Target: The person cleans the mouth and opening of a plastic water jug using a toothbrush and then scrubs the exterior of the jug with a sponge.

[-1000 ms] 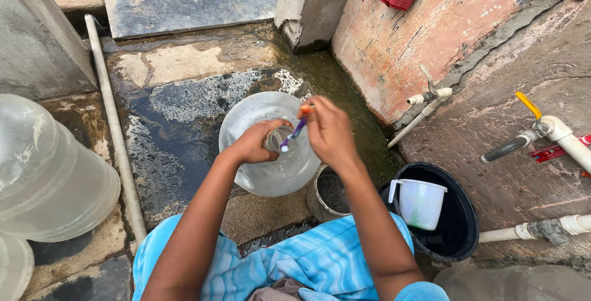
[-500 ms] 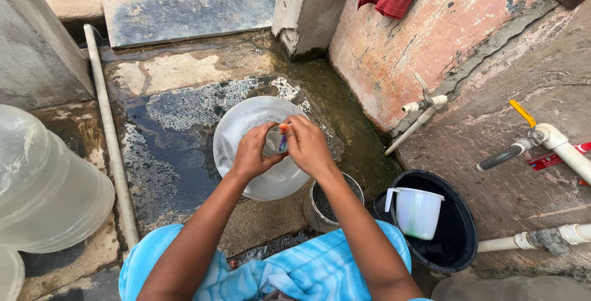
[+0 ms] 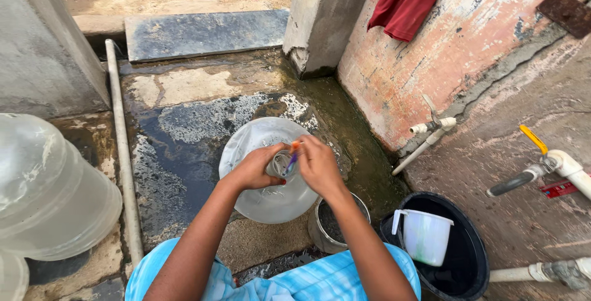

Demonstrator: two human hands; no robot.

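Note:
My left hand (image 3: 257, 169) grips a small clear glass (image 3: 281, 164) over a round white basin (image 3: 267, 197) on the wet concrete floor. My right hand (image 3: 319, 165) holds a thin brush (image 3: 292, 157) with an orange and purple handle, its end pushed into the glass. Both hands meet above the basin's far half. The brush head is hidden inside the glass.
A small metal pot (image 3: 335, 224) stands right of the basin. A black bucket (image 3: 466, 269) with a white jug (image 3: 425, 236) sits at the right, below taps (image 3: 542, 168) and pipes on the wall. Large clear water bottles (image 3: 49, 190) lie at left beside a floor pipe (image 3: 123, 153).
My hands have stayed together over the basin, with the brush working in the glass. The camera view shifted slightly, so basin and hands sit a little lower in frame.

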